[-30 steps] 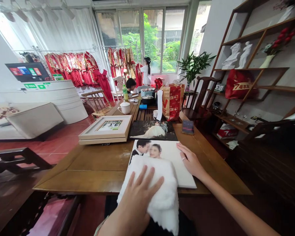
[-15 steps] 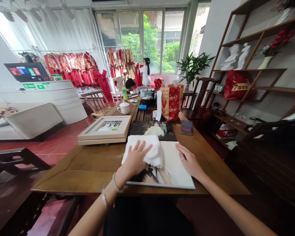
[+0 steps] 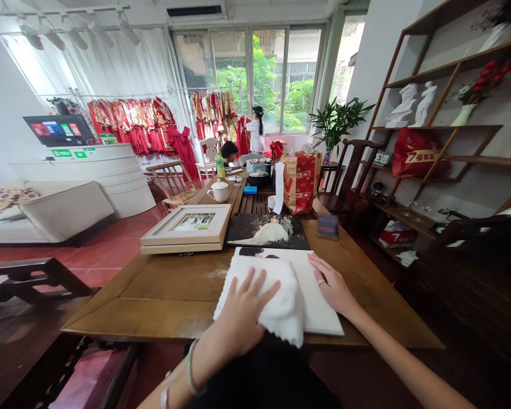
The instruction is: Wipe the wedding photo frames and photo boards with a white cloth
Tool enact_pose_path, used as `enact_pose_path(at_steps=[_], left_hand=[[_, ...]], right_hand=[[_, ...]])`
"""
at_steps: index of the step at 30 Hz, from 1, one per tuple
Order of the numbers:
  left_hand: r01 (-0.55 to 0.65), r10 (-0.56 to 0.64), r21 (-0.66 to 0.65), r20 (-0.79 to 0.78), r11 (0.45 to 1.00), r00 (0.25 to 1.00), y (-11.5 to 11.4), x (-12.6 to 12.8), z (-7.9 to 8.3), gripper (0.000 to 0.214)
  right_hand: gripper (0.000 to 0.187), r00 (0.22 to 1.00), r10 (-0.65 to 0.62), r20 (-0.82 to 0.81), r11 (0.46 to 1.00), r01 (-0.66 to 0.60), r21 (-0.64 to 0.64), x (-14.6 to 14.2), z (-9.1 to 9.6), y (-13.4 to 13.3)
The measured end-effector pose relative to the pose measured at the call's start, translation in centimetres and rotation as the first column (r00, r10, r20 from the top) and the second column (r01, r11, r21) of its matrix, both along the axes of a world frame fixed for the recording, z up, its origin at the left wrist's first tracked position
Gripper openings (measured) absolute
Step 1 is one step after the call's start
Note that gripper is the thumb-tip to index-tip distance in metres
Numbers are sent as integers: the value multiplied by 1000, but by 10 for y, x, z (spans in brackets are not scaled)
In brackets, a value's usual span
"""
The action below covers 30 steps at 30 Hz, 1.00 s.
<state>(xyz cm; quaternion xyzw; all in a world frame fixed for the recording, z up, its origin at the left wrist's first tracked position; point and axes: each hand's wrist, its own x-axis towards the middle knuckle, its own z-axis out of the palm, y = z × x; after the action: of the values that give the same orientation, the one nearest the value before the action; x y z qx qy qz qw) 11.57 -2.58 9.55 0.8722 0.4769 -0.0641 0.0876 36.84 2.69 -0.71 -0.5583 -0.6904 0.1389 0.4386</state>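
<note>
My left hand (image 3: pixel 243 309) lies with spread fingers on a white towel (image 3: pixel 284 292), pressing it onto a white photo panel (image 3: pixel 323 319) at the table's near edge. Part of the towel hangs over that edge, and it hides most of the printed picture; some dark hair shows above it. On the panel's right edge rests my right hand (image 3: pixel 334 288), fingers stretched out, a ring on one of them. Just beyond the panel is a dark picture panel (image 3: pixel 266 230) showing a pale gown. Wooden picture frames (image 3: pixel 181 245) lie stacked to the left.
Farther along the wooden table (image 3: pixel 153 309) are a white lidded mug (image 3: pixel 219 192), a blue box (image 3: pixel 250 190), a black pot (image 3: pixel 259 178) and a red-brown paper bag (image 3: pixel 300 184). A small dark sign (image 3: pixel 327 226) stands right. Two people are at the far end.
My left hand has drawn the towel toward me, past the panel's near edge, uncovering the dark panel and the upper part of the photo. My right hand stays on the panel's right edge.
</note>
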Motion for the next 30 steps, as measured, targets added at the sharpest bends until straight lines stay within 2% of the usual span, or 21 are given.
enact_pose_path(at_steps=[4, 7, 9, 11, 15, 18, 20, 23, 28, 30], left_hand=[[-40, 38, 107, 22, 993, 999, 49, 6, -10, 88], [-68, 65, 146, 26, 987, 998, 69, 9, -12, 85], [-75, 71, 152, 28, 986, 997, 69, 10, -10, 86], [-71, 68, 142, 29, 987, 997, 58, 11, -9, 89], [-40, 38, 74, 24, 996, 999, 14, 17, -16, 96], [54, -56, 31, 45, 998, 997, -17, 21, -29, 100], [119, -121, 27, 72, 993, 990, -26, 24, -36, 101], [125, -132, 72, 106, 990, 985, -16, 33, -38, 95], [21, -29, 167, 49, 986, 998, 31, 62, -26, 80], [-7, 2, 198, 28, 980, 1000, 42, 72, -23, 77]], right_hand=[[40, 1000, -1, -28, 1000, 1, 13, 2, 1, 1], [39, 999, -1, -37, 1000, 2, 15, 3, 1, 1], [39, 999, -2, -36, 1000, 2, 8, 3, 2, 1], [40, 999, -4, -32, 1000, 4, -1, 4, 3, 0], [41, 1000, -3, -16, 1000, 3, -11, 5, 5, -1], [41, 1000, 5, -27, 1000, -5, 4, 5, 4, -2], [40, 999, 16, -44, 1000, -15, 25, 5, 3, -1], [39, 997, 32, -64, 998, -29, 46, 4, 2, -1], [43, 994, 63, -90, 997, -59, 43, 4, 1, 0], [47, 992, 62, -111, 998, -59, 35, 4, 0, 1]])
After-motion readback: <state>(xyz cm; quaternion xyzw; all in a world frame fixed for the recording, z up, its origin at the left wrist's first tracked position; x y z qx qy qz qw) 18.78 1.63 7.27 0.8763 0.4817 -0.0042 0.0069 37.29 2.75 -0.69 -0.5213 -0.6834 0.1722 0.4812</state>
